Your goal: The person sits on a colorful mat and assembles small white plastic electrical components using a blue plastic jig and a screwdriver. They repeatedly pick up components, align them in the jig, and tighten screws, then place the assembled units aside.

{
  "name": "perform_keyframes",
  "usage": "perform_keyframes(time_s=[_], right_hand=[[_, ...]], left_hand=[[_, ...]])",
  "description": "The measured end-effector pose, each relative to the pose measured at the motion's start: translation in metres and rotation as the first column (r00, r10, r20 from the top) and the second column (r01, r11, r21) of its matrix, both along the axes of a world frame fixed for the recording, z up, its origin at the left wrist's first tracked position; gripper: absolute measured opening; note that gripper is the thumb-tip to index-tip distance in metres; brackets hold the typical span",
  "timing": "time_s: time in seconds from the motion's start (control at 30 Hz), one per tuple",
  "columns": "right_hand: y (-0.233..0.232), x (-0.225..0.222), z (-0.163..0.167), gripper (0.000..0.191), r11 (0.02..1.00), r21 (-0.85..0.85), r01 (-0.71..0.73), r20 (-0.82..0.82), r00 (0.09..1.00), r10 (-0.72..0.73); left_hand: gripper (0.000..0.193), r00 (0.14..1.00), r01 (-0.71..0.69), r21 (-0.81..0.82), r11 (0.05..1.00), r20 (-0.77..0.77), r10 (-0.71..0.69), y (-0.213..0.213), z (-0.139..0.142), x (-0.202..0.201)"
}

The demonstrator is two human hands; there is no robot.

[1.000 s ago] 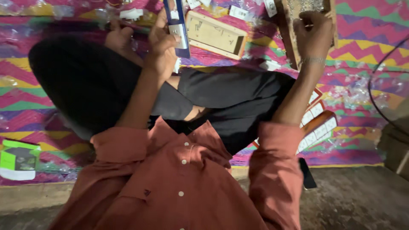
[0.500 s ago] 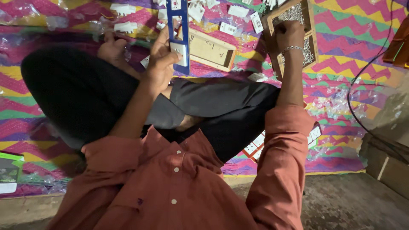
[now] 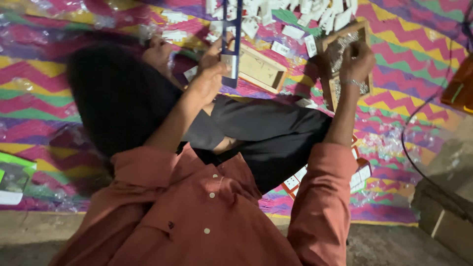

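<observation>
My left hand [image 3: 209, 79] grips a long blue frame [image 3: 231, 34] with white switch pieces fitted in it and holds it upright over my crossed legs in black trousers. My right hand [image 3: 357, 61] reaches out to a wooden tray [image 3: 325, 49] filled with small metal parts. Its fingers are curled down into the tray, and what they pinch is hidden. A second, shallow wooden box [image 3: 258, 69] lies on the mat between the two hands.
Several loose white switch parts [image 3: 295, 15] are scattered over the zigzag-patterned mat [image 3: 409, 64]. White switch plates [image 3: 359, 175] lie beside my right leg. A green packet [image 3: 12, 172] sits at far left. At the right are an orange object [image 3: 460, 86] and a thin cable [image 3: 411, 152].
My view has shifted, so the hands sit lower and more to the right in frame. The left hand still holds the blue frame, and the right hand stays at the tray.
</observation>
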State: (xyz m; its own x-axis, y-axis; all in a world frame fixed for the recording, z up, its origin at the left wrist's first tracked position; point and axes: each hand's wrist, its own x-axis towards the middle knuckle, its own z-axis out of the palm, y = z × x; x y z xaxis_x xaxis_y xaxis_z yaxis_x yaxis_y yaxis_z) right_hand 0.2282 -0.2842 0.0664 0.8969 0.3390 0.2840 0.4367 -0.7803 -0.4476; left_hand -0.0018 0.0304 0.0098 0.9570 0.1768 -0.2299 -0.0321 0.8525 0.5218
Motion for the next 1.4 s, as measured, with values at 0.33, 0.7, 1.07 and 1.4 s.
perform_keyframes(time_s=[0.33, 0.7, 1.07, 1.4], right_hand=[[0.144, -0.159, 0.032, 0.014, 0.740, 0.631, -0.234, -0.266, 0.830, 0.490], [0.175, -0.189, 0.033, 0.008, 0.720, 0.688, -0.093, -0.313, 0.857, 0.410], [0.177, -0.190, 0.032, 0.009, 0.729, 0.676, -0.108, -0.300, 0.864, 0.405], [0.175, -0.189, 0.031, 0.009, 0.766, 0.621, -0.166, -0.213, 0.905, 0.369]], left_hand=[[0.080, 0.993, 0.106, -0.138, 0.985, 0.062, -0.098, 0.009, 0.026, -0.009], [0.083, 0.994, 0.101, -0.220, 0.970, 0.058, -0.090, 0.006, 0.019, -0.009], [0.085, 0.992, 0.123, -0.184, 0.975, 0.057, -0.115, 0.010, 0.029, -0.009], [0.086, 0.988, 0.145, -0.101, 0.984, 0.069, -0.138, 0.011, 0.037, -0.007]])
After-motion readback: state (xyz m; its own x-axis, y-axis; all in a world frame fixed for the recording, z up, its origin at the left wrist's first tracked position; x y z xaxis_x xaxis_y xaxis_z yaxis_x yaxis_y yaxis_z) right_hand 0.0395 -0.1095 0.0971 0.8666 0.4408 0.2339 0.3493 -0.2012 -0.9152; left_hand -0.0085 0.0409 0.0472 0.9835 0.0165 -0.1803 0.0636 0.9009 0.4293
